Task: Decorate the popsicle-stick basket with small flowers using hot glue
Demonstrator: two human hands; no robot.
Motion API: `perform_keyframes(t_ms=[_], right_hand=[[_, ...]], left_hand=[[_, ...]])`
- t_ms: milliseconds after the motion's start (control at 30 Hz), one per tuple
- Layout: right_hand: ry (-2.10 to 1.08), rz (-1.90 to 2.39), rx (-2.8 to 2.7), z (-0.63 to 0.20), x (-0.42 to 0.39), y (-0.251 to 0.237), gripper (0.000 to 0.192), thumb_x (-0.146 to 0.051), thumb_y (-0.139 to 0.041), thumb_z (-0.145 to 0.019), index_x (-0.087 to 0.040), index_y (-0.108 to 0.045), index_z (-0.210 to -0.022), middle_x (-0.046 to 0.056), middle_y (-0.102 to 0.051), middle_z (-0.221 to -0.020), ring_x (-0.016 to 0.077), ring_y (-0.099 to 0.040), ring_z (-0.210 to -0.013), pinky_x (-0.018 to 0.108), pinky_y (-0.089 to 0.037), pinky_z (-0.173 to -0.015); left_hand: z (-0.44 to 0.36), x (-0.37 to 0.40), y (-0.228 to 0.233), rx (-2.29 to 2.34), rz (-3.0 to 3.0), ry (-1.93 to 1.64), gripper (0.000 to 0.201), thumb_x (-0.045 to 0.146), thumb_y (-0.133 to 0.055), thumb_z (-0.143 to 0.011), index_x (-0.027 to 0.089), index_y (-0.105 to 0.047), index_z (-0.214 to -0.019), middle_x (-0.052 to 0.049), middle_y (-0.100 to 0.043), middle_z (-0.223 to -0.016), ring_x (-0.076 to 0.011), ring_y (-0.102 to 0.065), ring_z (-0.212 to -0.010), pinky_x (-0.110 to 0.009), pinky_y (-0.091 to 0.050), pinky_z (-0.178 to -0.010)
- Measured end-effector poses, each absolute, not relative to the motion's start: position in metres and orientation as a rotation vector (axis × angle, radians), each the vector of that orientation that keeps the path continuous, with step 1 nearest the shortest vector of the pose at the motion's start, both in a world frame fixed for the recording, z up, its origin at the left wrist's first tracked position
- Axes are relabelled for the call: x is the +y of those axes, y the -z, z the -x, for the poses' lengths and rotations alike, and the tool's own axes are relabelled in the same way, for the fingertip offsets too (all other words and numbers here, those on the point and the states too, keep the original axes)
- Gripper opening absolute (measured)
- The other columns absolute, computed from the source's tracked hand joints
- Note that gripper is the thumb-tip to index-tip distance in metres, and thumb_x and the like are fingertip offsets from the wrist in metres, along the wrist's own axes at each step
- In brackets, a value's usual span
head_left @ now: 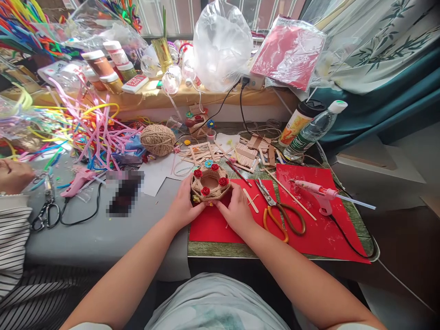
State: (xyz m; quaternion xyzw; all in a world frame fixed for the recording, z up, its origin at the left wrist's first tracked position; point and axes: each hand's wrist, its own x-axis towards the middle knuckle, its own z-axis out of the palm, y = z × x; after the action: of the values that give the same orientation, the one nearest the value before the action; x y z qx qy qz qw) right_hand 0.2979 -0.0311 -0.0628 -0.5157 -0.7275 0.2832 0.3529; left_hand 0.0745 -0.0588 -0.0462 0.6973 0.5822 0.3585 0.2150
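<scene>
Twine ring [216,192] sits gripped by your left hand [184,206] at eight o'clock, right hand [238,211] at four, presumably for balance.

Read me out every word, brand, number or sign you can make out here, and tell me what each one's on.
"C'estbon", as best I can tell: green label on the clear bottle.
Black-lidded cup: print too blurred to read.
White-lidded jars: labels too small to read.
Small tan sign: marks too small to read.
Held twine-wrapped ring: no lettering shows.
</scene>
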Motion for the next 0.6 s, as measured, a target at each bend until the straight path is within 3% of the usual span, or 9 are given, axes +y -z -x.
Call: perform_keyframes(t_ms=[267,367,433,500,600], right_hand=[[-0.863,1.254,-1.843,-0.306,-0.034,0.057,0.078,-0.046,-0.079,-0.089,-0.022,-0.042,-0.153,0.02,-0.058,-0.146,0.0373,-0.055,-0.139,0.059,-0.046,-0.117],[-0.855,1.149,-1.739,-0.317,-0.037,0.049,0.064,-0.036,-0.069,-0.095,-0.024,-0.045,-0.153,0.017,-0.055,-0.151,0.0329,-0.055,-0.14,0.056,-0.045,-0.119],[-0.808,1.059,-1.62,-0.324,-0.038,0.045,0.038,-0.029,-0.059,-0.1,-0.025,-0.059,-0.137,0.013,-0.063,-0.136,0.029,-0.062,-0.128,0.051,-0.05,-0.113],[-0.849,0.997,-1.522,-0.327,-0.039,0.044,0.019,-0.026,-0.051,-0.101,-0.024,-0.067,-0.111,0.008,-0.069,-0.109,0.0246,-0.067,-0.105,0.044,-0.056,-0.097],[-1.016,0.976,-1.407,-0.327,-0.042,0.046,0.018,-0.026,-0.048,-0.102,-0.024,-0.066,-0.096,0.002,-0.066,-0.085,0.0193,-0.063,-0.077,0.034,-0.053,-0.073]], left_hand=[[-0.071,-0.061,0.044,1.604,-1.892,-0.976,0.105,0.05,-0.079,-0.089,0.027,-0.017,-0.171,-0.015,-0.031,-0.173,-0.0351,-0.028,-0.163,-0.054,-0.03,-0.133],[-0.068,-0.061,0.048,1.598,-1.874,-0.971,0.108,0.047,-0.079,-0.089,0.029,-0.013,-0.171,-0.014,-0.025,-0.176,-0.0347,-0.024,-0.165,-0.054,-0.027,-0.134],[-0.065,-0.06,0.052,1.624,-1.852,-0.978,0.106,0.045,-0.078,-0.09,0.029,-0.013,-0.171,-0.014,-0.024,-0.176,-0.0346,-0.024,-0.165,-0.054,-0.026,-0.135],[-0.063,-0.059,0.057,1.644,-1.818,-1.018,0.099,0.044,-0.075,-0.092,0.029,-0.016,-0.171,-0.014,-0.026,-0.175,-0.0337,-0.027,-0.164,-0.053,-0.028,-0.134],[-0.06,-0.057,0.062,1.621,-1.762,-1.105,0.091,0.043,-0.073,-0.094,0.029,-0.024,-0.169,-0.013,-0.029,-0.174,-0.0328,-0.031,-0.162,-0.052,-0.034,-0.132]])
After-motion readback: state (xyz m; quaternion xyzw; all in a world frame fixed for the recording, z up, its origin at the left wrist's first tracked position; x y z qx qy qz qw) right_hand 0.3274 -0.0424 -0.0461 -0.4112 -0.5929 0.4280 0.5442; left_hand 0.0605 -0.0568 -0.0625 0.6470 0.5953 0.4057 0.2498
